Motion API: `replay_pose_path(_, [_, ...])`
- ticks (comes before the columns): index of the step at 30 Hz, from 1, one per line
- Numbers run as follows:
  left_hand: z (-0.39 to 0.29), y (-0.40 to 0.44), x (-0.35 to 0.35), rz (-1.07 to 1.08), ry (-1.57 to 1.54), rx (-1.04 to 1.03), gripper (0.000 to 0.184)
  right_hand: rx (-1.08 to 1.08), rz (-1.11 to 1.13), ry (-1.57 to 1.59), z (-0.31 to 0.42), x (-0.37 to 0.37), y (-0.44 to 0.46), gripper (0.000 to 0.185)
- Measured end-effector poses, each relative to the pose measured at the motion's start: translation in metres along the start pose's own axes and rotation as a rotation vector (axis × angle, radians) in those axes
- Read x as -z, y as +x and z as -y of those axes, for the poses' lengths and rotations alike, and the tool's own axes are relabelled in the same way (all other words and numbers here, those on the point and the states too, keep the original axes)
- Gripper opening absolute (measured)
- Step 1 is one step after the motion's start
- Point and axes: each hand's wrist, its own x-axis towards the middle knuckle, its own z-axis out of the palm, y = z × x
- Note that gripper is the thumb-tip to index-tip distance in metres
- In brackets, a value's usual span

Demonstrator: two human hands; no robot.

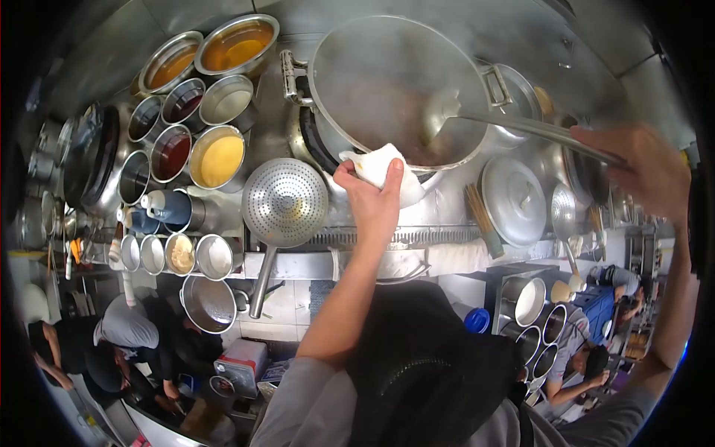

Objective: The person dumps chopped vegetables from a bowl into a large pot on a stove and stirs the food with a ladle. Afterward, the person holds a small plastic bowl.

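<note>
A large steaming pot stands on the stove with dark brown contents in its bottom. At its near rim my left hand is closed on a folded white cloth, pressed against the pot's edge. My right hand, off to the right, is wrapped round the long handle of a metal ladle. The ladle's bowl is inside the pot, over the right part of the contents. Steam blurs the inside of the pot.
Left of the pot are several metal containers of sauces, with a yellow one nearest. A perforated strainer rests at the stove's front edge. Right are a round lid and a bamboo brush. Co-workers work behind me.
</note>
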Motion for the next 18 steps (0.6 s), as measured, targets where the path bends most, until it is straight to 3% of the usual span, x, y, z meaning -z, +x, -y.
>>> replay_pose_path(4, [0.004, 0.004, 0.003, 0.022, -0.009, -0.002, 0.086, -0.065, 0.113, -0.173, 0.026, 0.009, 0.02, 0.064])
replay_pose_path(6, [0.002, 0.004, 0.003, 0.038, -0.039, 0.017, 0.084, -0.104, 0.244, -0.199, 0.032, -0.02, 0.044, 0.059])
replay_pose_path(10, [0.005, 0.007, 0.006, 0.069, -0.077, 0.048, 0.082, -0.024, 0.155, -0.211, 0.02, -0.109, 0.081, 0.061])
replay_pose_path(14, [0.005, 0.009, 0.007, 0.089, -0.085, 0.047, 0.083, -0.096, 0.118, -0.142, 0.031, -0.151, 0.111, 0.062])
replay_pose_path(16, [0.0, 0.007, 0.01, 0.091, -0.069, 0.049, 0.083, -0.033, -0.038, 0.152, 0.02, -0.17, 0.121, 0.06])
replay_pose_path(17, [0.0, 0.007, 0.01, 0.095, -0.064, 0.062, 0.082, -0.034, -0.051, 0.145, 0.01, -0.194, 0.136, 0.06])
replay_pose_path(18, [0.001, 0.008, 0.009, 0.103, -0.059, 0.074, 0.082, 0.127, -0.171, 0.267, -0.002, -0.224, 0.156, 0.061])
